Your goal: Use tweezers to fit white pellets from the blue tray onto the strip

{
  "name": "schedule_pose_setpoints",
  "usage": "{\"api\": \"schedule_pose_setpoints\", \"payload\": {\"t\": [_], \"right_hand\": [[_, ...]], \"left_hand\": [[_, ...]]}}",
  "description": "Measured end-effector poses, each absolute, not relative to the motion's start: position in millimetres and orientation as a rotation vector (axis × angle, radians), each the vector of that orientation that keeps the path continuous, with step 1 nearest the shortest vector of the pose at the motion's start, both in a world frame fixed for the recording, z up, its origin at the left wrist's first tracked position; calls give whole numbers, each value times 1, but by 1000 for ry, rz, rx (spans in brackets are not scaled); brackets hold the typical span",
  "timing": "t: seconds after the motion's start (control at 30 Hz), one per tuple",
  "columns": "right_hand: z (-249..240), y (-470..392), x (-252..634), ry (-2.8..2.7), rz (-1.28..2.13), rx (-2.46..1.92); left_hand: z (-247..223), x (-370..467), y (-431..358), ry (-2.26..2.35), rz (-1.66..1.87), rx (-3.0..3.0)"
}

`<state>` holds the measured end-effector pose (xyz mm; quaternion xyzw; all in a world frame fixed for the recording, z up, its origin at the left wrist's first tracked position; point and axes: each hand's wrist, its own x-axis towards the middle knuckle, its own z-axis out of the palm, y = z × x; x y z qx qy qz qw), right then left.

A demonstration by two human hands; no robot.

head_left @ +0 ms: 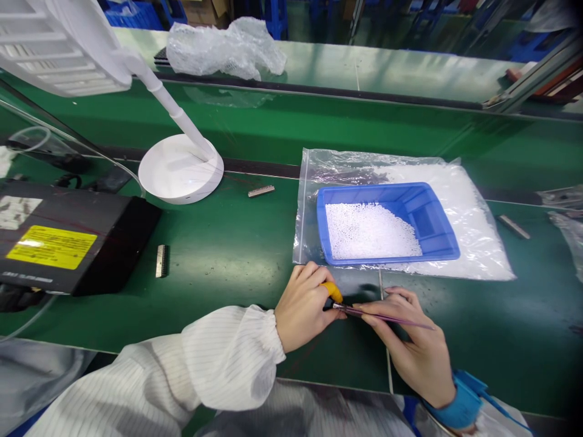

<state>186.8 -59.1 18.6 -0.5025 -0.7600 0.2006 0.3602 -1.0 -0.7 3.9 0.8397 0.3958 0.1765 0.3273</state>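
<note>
Tweezers (398,320), likely light, stiff and slippery, are spanning between both hands above the table (218,255), best held along the shank; the grip of the right hand (416,352) is pinching them there, pointing left. Back uppermost, the left hand (301,308) is grasping a small dark part (328,303) (mostly hidden) near their tips. Beyond, a blue tray (438,223) is holding white beads (371,232).

We see green tabletop (228,255), blue tray (426,215), white beads (368,233); our sleeve (228,358) white, grey-striped; our finger cover (333,291) yellow-orange, tweezers (392,317) purplish-pink, wristband (458,403) bright blue.
</note>
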Motion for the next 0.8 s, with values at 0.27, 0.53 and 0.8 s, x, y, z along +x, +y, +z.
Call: {"api": "schedule_pose_setpoints", "payload": {"t": [0.27,0.53,0.8], "right_hand": [[15,-58,186,-2006,505,-1282],[16,-59,187,-2007,521,-1267],[17,-57,186,-2028,513,-1269]], "left_hand": [[4,-1,-1,1038,469,2197],[4,-1,-1,1039,474,2205],[4,-1,-1,1036,478,2199]]}}
